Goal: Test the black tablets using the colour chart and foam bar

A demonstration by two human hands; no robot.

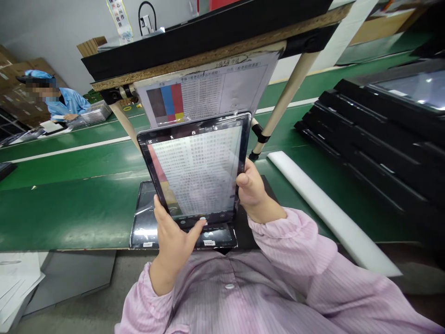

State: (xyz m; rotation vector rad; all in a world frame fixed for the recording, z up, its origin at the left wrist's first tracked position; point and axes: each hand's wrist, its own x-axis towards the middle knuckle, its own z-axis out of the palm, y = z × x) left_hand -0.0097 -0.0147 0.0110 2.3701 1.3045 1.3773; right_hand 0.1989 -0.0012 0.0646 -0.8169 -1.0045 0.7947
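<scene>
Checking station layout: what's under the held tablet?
A second tablet lies flat at the green belt's near edge, labels along its front. The held tablet and left hand cover its middle.

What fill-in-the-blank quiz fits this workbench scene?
1. The left hand and right hand hold a tablet facing a printed ____.
2. The left thumb rests at the screen's ____ edge.
3. A second tablet lies flat on the ____ belt.
Missing: chart; bottom; green.
</scene>
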